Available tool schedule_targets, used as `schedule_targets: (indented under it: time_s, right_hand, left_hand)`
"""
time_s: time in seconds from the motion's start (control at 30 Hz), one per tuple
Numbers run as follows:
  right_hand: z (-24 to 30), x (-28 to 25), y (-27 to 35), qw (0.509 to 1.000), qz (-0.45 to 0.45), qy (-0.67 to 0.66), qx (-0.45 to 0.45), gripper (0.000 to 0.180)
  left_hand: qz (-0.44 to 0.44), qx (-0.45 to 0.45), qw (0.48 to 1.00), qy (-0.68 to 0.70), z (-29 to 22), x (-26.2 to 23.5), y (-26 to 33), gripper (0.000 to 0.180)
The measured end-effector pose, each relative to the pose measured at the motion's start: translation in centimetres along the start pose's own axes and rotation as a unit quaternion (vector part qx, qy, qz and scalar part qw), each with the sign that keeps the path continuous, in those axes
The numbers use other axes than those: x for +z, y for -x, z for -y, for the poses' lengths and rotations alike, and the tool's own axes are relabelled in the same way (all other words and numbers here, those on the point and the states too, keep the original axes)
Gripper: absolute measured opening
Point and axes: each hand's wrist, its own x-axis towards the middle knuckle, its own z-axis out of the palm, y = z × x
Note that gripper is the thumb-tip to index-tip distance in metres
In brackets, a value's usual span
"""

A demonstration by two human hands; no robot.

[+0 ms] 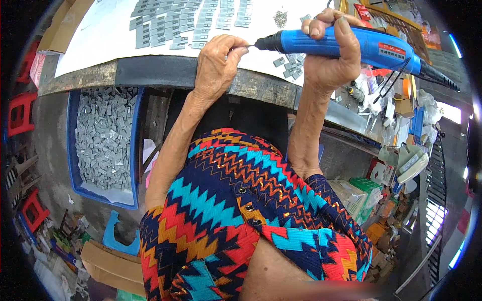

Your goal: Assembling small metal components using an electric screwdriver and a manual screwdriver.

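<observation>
Head view: toward one o'clock, the right hand [321, 65] is gripping a blue corded driver [371, 46]; near twelve, the left hand [217, 62] is pressing its fingertips together at the driver's tip, around what I can't tell; grey pieces [202, 30] are lying toward eleven.

"Any writing?"
"A red label [391, 50] with little marks, on the blue power tool [370, 47], over on the right."
"What does it say?"
"Maybe numbers, but it's too blurry to be sure."
</observation>
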Motion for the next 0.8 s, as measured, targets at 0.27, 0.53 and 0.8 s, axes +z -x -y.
schedule_targets:
  time_s: [0.27,0.53,0.8]
  right_hand:
    - [0.4,0.7,-0.2,1.0,0.015,-0.008,0.021,0.017]
    - [0.3,1.6,-0.1,0.998,0.059,-0.019,-0.017,0.023]
    - [-0.4,0.7,-0.2,0.997,0.049,-0.049,-0.04,0.026]
  left_hand:
    - [0.007,0.031,0.999,-0.008,0.2,0.1,0.0,0.008]
    - [0.005,0.04,0.999,-0.008,0.0,0.0,-0.1,0.008]
    - [0.009,0.014,1.0,0.01,-0.1,-0.1,0.1,0.012]
